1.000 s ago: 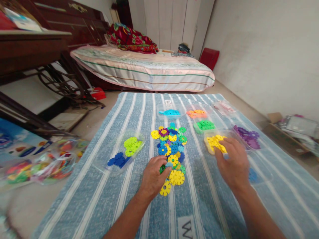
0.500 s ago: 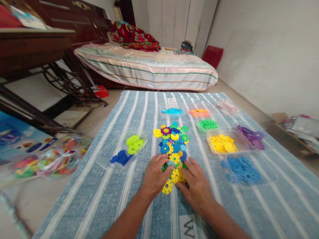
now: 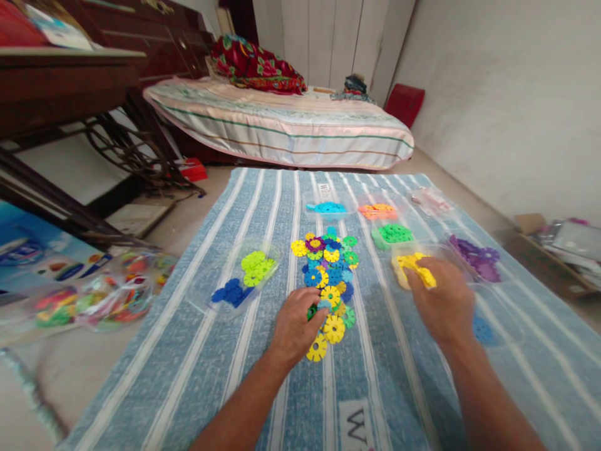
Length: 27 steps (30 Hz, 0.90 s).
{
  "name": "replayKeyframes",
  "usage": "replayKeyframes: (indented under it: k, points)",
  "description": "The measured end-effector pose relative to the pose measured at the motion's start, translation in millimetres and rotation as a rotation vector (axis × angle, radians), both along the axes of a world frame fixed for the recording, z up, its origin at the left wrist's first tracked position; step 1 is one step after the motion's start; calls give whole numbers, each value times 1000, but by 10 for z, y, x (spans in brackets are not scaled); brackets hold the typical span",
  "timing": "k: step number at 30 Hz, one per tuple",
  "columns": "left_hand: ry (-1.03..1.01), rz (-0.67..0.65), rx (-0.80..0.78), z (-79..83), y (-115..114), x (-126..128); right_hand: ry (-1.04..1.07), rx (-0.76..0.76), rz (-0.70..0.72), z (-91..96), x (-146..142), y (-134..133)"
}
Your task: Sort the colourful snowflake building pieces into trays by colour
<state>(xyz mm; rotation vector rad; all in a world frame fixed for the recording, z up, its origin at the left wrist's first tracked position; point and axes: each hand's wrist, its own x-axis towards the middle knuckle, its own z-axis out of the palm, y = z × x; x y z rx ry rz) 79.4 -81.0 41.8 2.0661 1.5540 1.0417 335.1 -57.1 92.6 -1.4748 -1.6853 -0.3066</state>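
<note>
A heap of coloured flower-shaped plastic discs [image 3: 328, 269] lies in the middle of a blue striped mat [image 3: 263, 388]. My left hand [image 3: 295, 327] rests at the near end of the heap, with its fingers curled round a dark green disc [image 3: 311, 311]. My right hand [image 3: 444, 304] reaches over a clear tray of yellow discs [image 3: 400, 258], its fingertips closed on a yellow disc [image 3: 425, 277] at the tray's near side. It partly hides a tray of blue discs [image 3: 483, 331].
Clear trays hold sorted discs: purple [image 3: 476, 257], green [image 3: 394, 234], orange [image 3: 377, 210], cyan [image 3: 326, 207], lime [image 3: 256, 265] beside dark blue [image 3: 230, 293]. Bags of toys [image 3: 107, 297] lie off the mat's left edge. A bed [image 3: 282, 122] stands behind, a sewing table [image 3: 117, 147] on the left.
My right hand has left the near end of the heap and swung right to the yellow tray. My left hand has stayed on the heap.
</note>
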Motion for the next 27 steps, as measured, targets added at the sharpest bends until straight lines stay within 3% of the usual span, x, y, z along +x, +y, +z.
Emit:
replayKeyframes:
  k: [2,7,9,17,23,27]
  points:
    - [2,-1,-3,5,-3,2,-34,19,-25,4,31,22]
    - [4,0,2,5,-9,3,-54,-253,352,-252,-386,-215]
    - [4,0,6,-6,-6,1,-45,-350,414,-354,-589,-270]
    - [11,-6,0,-23,-1,-7,-2,-436,413,-431,-941,-12]
    - [1,-12,8,-19,-11,-10,224,-452,418,-415,-958,-41]
    - [1,-11,6,-25,-12,-7,457,-527,367,-297,-822,-54]
